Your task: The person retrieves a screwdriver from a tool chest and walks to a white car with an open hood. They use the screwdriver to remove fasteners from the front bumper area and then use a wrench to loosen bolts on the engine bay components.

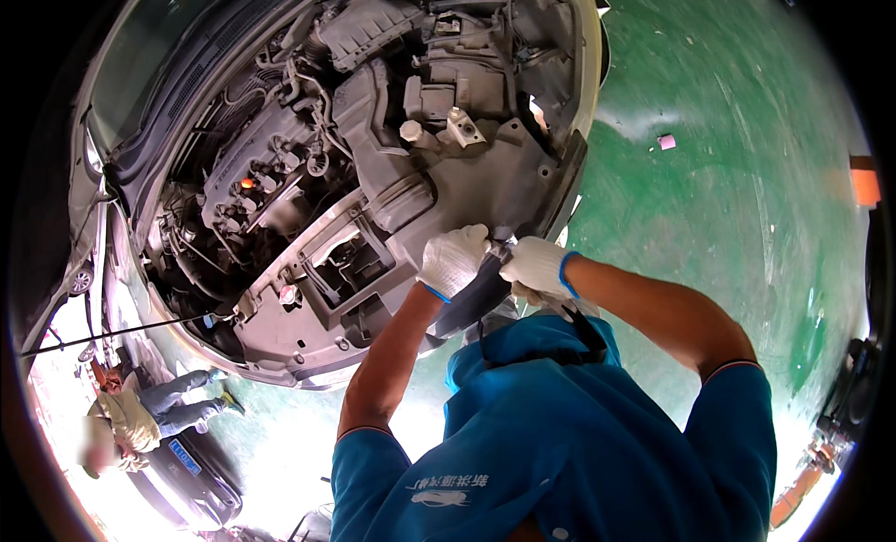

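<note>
Both my hands wear white knit gloves with blue cuffs and meet at the front edge of a car's open engine bay. My left hand is closed, its fingers curled over the edge. Close beside it, my right hand is closed too, knuckles up. A small greyish piece shows between the two hands; its kind is too small to tell, and my gloves hide what the fingers grip. Below the hands runs a dark curved strip along the car's front.
The dusty engine lies to the left, with an air filter box at the far side. A thin rod crosses at the left. Another person is by a dark car. A pink object lies on the green floor.
</note>
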A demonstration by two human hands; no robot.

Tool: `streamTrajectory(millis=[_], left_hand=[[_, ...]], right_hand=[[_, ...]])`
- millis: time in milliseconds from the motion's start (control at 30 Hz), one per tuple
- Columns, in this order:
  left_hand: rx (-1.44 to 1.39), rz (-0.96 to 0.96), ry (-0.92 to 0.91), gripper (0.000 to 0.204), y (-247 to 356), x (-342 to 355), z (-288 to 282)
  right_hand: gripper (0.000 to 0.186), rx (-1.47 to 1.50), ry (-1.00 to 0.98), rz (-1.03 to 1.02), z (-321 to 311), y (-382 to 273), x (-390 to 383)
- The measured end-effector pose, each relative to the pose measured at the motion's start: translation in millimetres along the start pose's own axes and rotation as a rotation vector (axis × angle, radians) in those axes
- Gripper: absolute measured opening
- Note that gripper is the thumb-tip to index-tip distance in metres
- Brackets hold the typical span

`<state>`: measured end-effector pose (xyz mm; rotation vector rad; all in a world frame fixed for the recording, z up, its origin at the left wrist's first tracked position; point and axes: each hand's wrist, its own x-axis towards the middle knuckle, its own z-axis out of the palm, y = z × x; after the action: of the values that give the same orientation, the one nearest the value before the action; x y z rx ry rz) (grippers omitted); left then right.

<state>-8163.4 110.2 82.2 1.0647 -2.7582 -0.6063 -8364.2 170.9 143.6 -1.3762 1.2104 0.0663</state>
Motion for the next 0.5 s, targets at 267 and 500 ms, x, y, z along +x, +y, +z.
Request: streamTrajectory(millis=[267,500], left_hand=[[-0.902,-0.520,0.163,0.024,4.1,-40.3,-8.4],[-2.270,-0.338,0.585,0.039,-23.8,-137.6,-32.7]], right_hand=[[0.022,0.119,0.291,0.014,25.0,25.2,-45.3],[0.028,0.285,0.175,0.170,20.1,-1.9,-63.6]])
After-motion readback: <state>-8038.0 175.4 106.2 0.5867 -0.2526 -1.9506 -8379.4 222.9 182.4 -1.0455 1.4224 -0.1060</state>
